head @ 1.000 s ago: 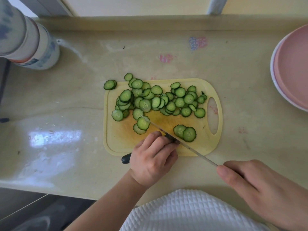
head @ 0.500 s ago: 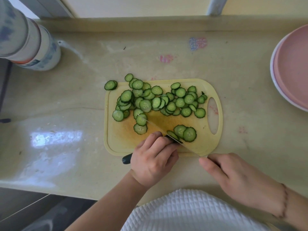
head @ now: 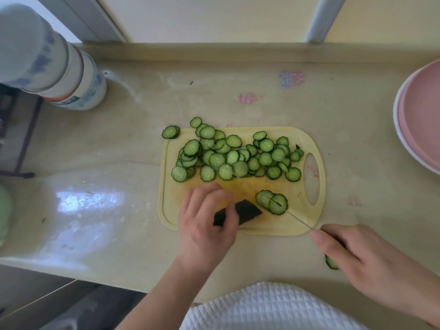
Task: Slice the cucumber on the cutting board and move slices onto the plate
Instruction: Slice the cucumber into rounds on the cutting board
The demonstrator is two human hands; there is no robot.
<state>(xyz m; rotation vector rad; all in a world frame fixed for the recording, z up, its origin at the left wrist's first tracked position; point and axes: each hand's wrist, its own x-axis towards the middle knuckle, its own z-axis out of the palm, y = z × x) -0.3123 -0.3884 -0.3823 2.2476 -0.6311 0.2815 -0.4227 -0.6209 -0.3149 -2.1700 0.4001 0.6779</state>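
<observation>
A yellow cutting board [head: 285,225] lies on the counter, with a pile of cucumber slices [head: 238,158] across its far half. My left hand [head: 204,225] holds the dark green cucumber piece [head: 247,210] at the board's near edge, and the cut end points right. My right hand [head: 352,253] grips the knife [head: 297,219] by its handle, off the board's near right corner. The thin blade reaches into a small group of slices [head: 272,202] just right of the cucumber. The pink plate [head: 419,120] sits at the far right edge, with no slices visible on it.
A white and blue bottle [head: 47,58] stands at the back left. Two slices [head: 171,132] lie just off the board's far left corner, and another slice [head: 331,263] lies on the counter under my right hand. The counter's front edge runs close to my body.
The knife has drawn back to the right, off the cucumber, so its tip now lies in the small group of slices. My left hand shifted left, uncovering the cucumber's cut end.
</observation>
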